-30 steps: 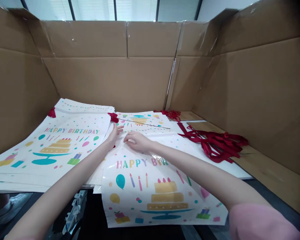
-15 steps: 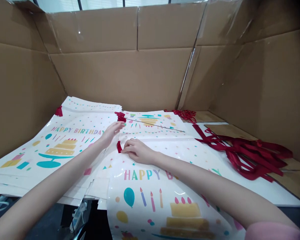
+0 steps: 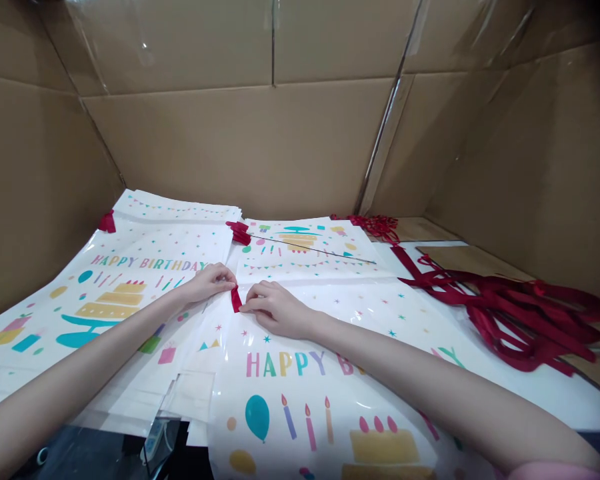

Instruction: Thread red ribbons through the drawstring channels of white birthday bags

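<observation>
My left hand [image 3: 207, 281] and right hand [image 3: 273, 308] both pinch the short red ribbon end [image 3: 236, 298] sticking out at the top-left corner of the glossy white "HAPPY BIRTHDAY" plastic bag [image 3: 330, 360] in front of me — threading looks under way, not finished. A stack of printed bags with ribbons in [image 3: 130, 267] lies left; a tangle of loose red ribbons [image 3: 515, 313] waits right, and cardboard walls [image 3: 260, 133] close in around.

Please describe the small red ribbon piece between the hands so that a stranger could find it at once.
On the white birthday bag nearest the camera, look at its top edge above the word HAPPY. The ribbon end sticks up between left hand and right hand, short and alone, unlike the ribbon pile at right.
</observation>
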A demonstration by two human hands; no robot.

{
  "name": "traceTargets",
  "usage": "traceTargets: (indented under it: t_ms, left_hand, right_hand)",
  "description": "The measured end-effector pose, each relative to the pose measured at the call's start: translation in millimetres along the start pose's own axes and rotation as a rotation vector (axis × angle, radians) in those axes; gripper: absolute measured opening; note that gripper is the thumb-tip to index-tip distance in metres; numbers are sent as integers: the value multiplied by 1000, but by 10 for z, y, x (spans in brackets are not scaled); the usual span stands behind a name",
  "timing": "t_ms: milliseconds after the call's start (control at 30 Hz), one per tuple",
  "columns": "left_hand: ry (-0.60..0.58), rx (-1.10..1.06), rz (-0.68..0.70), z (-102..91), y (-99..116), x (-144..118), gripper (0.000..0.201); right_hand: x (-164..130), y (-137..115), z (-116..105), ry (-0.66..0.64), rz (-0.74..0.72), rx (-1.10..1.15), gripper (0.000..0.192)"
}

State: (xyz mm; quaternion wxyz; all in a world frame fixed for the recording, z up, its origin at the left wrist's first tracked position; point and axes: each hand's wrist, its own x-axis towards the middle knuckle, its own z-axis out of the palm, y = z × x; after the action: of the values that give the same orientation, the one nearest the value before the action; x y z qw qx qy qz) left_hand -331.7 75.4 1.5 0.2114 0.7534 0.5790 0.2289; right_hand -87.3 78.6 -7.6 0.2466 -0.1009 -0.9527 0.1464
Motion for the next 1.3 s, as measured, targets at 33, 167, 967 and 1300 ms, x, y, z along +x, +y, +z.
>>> traceTargets:
  t_ms: [33,167,967,1300]
  left_hand:
    - [-21,8,-4,-11,-9,14,33]
    - [-43,34,-11,-17,-25,57,33]
    - [42,-379,40,-8,629,126,44]
    - [331,-859,-198,649,701,189,50]
  right_hand:
    - [0,0,0,0,0,-1,33]
    - [2,10,8,13,-6,3,34]
    - [4,-3,-2,39,9,47,33]
    - [23,18,23,27,2,-7,31]
